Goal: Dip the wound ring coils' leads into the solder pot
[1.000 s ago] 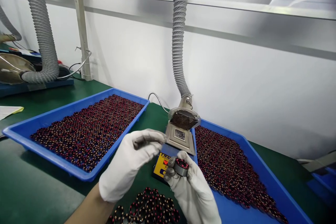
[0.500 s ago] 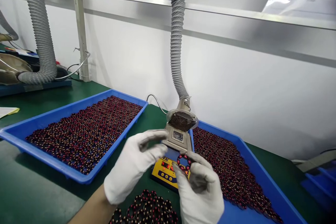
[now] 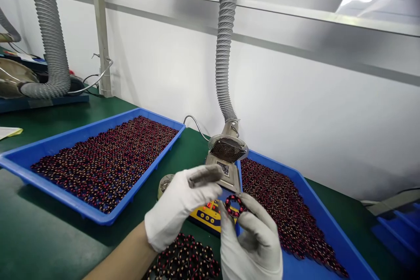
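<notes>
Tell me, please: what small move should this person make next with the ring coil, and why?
Probably lower the ring coil into the blue tray on the right: the right hand pinches it just beside that tray, and similar coils already lie there in a dense layer.

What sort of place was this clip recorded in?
Likely an electronics factory's coil bench: blue trays full of wound toroidal coils, a yellow digital controller, and a ducted fume-extraction hose.
</notes>
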